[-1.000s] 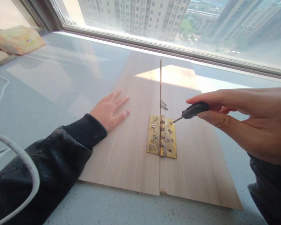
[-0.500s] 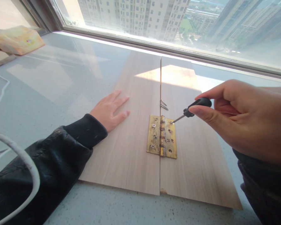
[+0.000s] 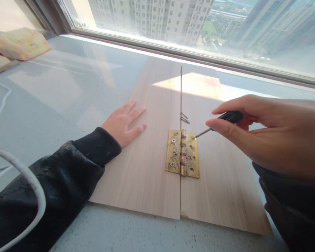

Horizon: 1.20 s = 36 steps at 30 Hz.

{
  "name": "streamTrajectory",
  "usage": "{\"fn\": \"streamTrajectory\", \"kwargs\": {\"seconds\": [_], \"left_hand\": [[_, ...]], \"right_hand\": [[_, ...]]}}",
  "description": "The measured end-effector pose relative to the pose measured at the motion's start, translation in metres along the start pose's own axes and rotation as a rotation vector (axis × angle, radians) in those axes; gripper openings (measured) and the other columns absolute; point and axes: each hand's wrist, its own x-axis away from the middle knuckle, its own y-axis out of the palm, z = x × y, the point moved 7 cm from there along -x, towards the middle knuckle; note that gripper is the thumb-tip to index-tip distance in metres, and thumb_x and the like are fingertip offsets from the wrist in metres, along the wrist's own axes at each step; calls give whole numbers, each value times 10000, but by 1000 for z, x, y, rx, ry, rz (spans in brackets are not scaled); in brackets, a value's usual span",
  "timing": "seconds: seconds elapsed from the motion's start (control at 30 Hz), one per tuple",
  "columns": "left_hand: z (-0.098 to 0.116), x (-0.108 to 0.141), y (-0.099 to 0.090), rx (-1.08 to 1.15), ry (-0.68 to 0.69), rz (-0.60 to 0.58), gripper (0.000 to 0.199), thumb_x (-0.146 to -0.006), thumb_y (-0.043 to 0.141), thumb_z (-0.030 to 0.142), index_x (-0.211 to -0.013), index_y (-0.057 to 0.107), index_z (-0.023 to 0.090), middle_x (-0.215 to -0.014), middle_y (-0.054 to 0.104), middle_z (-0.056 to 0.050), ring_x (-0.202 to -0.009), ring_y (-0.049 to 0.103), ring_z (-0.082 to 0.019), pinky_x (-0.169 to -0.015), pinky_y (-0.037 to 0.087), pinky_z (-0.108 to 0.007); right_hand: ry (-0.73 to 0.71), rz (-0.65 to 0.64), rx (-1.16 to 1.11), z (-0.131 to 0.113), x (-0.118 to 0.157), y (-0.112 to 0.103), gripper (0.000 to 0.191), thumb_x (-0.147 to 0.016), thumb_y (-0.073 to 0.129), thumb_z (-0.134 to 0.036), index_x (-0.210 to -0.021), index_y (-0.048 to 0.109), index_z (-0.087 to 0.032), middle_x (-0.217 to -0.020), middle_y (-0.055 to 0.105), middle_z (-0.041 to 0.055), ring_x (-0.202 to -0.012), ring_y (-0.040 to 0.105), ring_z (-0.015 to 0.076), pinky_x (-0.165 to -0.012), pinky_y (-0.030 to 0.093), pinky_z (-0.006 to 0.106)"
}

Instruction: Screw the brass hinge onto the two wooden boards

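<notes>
A brass hinge [image 3: 182, 153] lies open across the seam between the left wooden board [image 3: 147, 175] and the right wooden board [image 3: 220, 189]. Its left leaf bears several screws; several holes show in the right leaf. My right hand [image 3: 267, 133] grips a black-handled screwdriver [image 3: 231, 117], whose tip touches the top of the right leaf. Whether a screw sits under the tip I cannot tell. My left hand [image 3: 124, 124] rests with fingers spread on the left board. Above the hinge, a few loose screws [image 3: 185, 118] lie by the seam.
The boards rest on a speckled white countertop [image 3: 94, 227] below a window [image 3: 157, 21]. A soft yellowish package [image 3: 22, 43] lies at the back left. A thick white cable [image 3: 39, 189] loops across the left foreground, over my sleeve, and a thinner one lies farther back.
My right hand has shifted its grip on the screwdriver, thumb and forefinger now farther left along the handle. The tip stays at the same spot on the hinge. My left hand has not moved.
</notes>
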Motion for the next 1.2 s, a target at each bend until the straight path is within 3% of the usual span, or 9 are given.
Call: {"fn": "streamTrajectory", "kwargs": {"seconds": [0.1,0.27,0.43,0.6,0.8,0.97,1.2], "left_hand": [[1,0,0,-2,-6,-18,625,-881,429,523,-1396,482,172,-1555,316,-141,-1424,331,-293,-1163,272,-467],[3,0,-1,-2,-14,-35,627,-883,430,516,-1401,474,164,-1557,306,-149,-1426,322,-304,-1163,268,-477],[0,0,0,-10,-3,-11,630,-887,424,528,-1399,479,164,-1550,317,-154,-1424,331,-291,-1165,270,-461],[0,1,1,-12,-3,-5,619,-892,423,535,-1401,475,186,-1556,314,-132,-1425,330,-282,-1167,272,-458],[1,1,0,-10,-14,-26,622,-889,428,519,-1401,474,169,-1557,307,-147,-1430,319,-292,-1169,266,-460],[0,0,0,-6,-13,-14,630,-886,425,533,-1399,479,172,-1555,311,-148,-1429,323,-281,-1171,263,-447],[0,0,0,3,-7,0,616,-888,430,540,-1398,480,199,-1557,319,-120,-1425,332,-281,-1165,274,-463]], "right_hand": [[-87,-107,-66,2,2,-2,201,-844,612,-473,-934,673,-304,-597,579,-78,-465,480,67,-453,347,254],[-152,-177,-52,10,4,-5,248,-864,559,-523,-1014,651,-348,-737,667,-65,-580,592,96,-456,381,259],[-207,-174,-22,4,0,-1,337,-895,481,-575,-911,586,-255,-592,582,-60,-448,500,77,-399,306,242],[-228,-142,-27,-6,-2,-1,325,-913,470,-543,-857,556,-235,-502,482,-82,-367,406,58,-382,277,226],[-167,-113,-35,-2,-1,1,305,-885,534,-524,-828,553,-225,-480,468,-96,-355,394,54,-407,308,231],[-111,-17,30,-2,-1,-1,381,-860,574,-545,-728,490,-198,-470,378,-94,-394,313,47,-452,285,231],[60,48,93,1,0,-4,420,-814,637,-500,-586,458,-196,-431,307,-85,-414,260,64,-491,279,271]]}}
